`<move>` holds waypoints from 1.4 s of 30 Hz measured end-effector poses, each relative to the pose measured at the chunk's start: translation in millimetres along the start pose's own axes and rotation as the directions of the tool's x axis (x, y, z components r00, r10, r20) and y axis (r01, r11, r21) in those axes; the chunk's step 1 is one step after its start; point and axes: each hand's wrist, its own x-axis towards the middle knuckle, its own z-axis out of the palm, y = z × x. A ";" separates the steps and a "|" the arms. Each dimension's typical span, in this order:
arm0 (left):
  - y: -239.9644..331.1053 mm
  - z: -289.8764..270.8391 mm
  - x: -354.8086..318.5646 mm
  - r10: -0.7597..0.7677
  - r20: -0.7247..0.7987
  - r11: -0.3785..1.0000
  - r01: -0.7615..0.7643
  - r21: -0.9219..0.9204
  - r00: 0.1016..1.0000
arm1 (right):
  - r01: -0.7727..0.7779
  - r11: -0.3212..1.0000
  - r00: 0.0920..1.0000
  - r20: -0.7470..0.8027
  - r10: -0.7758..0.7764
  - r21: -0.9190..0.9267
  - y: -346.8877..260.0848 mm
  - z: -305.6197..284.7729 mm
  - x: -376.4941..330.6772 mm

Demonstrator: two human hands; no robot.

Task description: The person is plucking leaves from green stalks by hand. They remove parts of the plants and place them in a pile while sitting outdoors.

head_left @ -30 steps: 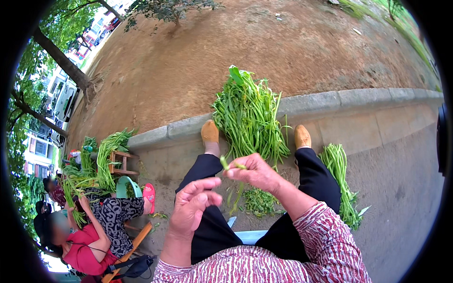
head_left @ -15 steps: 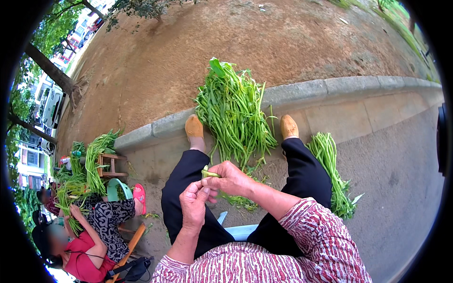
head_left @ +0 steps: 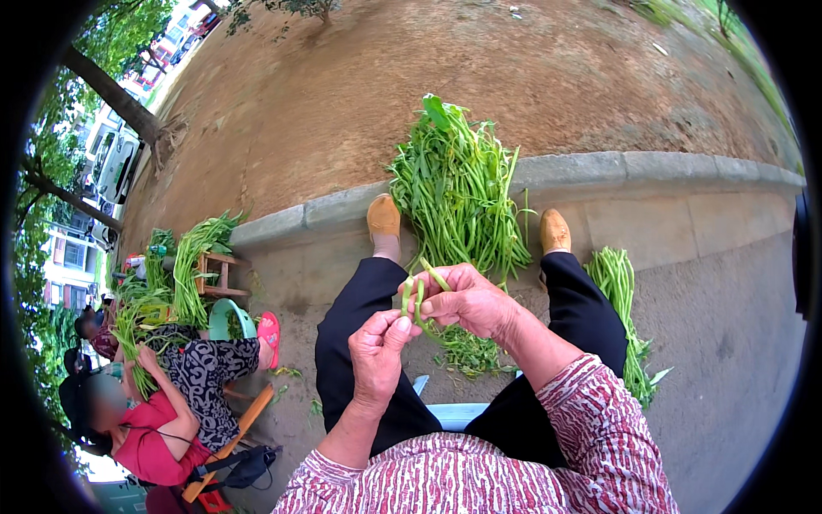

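My left hand (head_left: 377, 351) is closed in a pinch on short green vegetable stem pieces (head_left: 406, 295) that stick up from its fingertips. Beside it, my right hand (head_left: 473, 301) grips another green stem (head_left: 435, 275) between thumb and fingers. The fingertips of both hands nearly meet above my lap, and which piece sits in which hand is partly hidden. Beyond them, a big heap of long-stemmed leafy greens (head_left: 461, 193) leans on the kerb between my feet. Outside my right leg lies a smaller bundle of stems (head_left: 618, 291).
Loose leaf scraps (head_left: 469, 351) lie on the pavement under my hands. A stone kerb (head_left: 591, 171) crosses ahead, with bare soil behind. At left a seated person (head_left: 163, 420) handles greens, near a wooden stool (head_left: 221, 276) piled with stems and a green basin (head_left: 229, 319).
The stem piece held between my hands now shows as several separate pieces. Both hands have moved a little up and right in view, as has the whole scene.
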 end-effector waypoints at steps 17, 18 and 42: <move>7.2 0.2 4.3 -0.156 0.183 0.971 0.185 -0.150 0.971 | 0.151 0.954 0.986 -0.031 -0.164 -0.261 -5.2 6.8 -1.6; 7.7 -0.1 3.9 -0.159 0.197 0.970 0.190 -0.154 0.967 | 0.146 0.954 0.987 -0.024 -0.157 -0.262 -5.6 7.3 -1.7; 8.4 -13.0 6.4 -0.264 0.405 0.815 0.427 -0.391 0.875 | 0.227 0.522 0.921 0.008 -0.389 -0.822 -1.9 3.9 -1.3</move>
